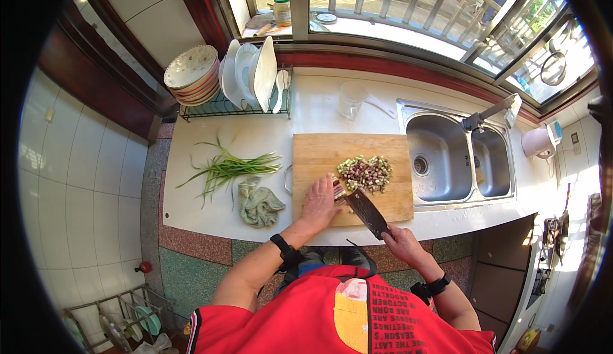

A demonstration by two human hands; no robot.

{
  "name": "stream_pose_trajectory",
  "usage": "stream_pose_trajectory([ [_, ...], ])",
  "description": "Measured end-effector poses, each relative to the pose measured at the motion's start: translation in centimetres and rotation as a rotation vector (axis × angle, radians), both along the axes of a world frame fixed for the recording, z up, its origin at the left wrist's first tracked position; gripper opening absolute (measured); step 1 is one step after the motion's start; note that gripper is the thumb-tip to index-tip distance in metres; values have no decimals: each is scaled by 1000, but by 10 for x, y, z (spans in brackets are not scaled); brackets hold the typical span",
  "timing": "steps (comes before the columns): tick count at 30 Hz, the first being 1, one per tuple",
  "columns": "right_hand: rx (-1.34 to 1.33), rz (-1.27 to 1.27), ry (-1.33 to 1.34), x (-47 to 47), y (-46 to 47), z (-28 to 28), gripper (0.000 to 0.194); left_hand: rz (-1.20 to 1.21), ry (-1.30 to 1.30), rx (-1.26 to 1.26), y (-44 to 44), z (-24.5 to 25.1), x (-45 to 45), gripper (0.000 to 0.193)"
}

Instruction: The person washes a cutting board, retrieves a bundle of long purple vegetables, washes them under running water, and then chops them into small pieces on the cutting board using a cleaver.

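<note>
A wooden cutting board [316, 152] lies on the white counter. My left hand [321, 202] presses on a small bundle of purple-and-green stalks [338, 190] near the board's middle. The handle of a dark cleaver [368, 214] is in my right hand [401, 242]; its blade slants up and left, its far end beside the cut side of the bundle. A heap of chopped stalk pieces [365, 174] lies just beyond the blade. Left of the board are long green leafy stalks [232, 166] and a crumpled greenish cloth [260, 205].
A double steel sink [438, 155] with a faucet adjoins the board's right side. Behind the board stands a clear measuring cup [352, 99]. A wire rack [215, 109] at the back left holds bowls [192, 73], plates and spoons. A pink pitcher [539, 141] stands right of the sink.
</note>
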State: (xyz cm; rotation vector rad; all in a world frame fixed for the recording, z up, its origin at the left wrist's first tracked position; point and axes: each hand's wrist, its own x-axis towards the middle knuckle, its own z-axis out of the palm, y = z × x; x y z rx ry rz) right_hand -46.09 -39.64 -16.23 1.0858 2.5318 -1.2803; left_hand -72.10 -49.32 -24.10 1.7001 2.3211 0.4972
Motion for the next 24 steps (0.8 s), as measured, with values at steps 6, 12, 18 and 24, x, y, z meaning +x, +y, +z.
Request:
stream_pose_trajectory([
  [6,48,163,-72,12,11,-2,21,-29,27,-11,-1,4,-5,108],
  [12,115,68,-7,7,38,-15,24,-7,-5,-5,0,8,-1,103],
  [18,123,17,-40,4,50,-12,25,25,19,-3,1,6,2,96],
  [24,66,2,49,-9,36,-5,21,99,-32,23,3,6,6,99],
])
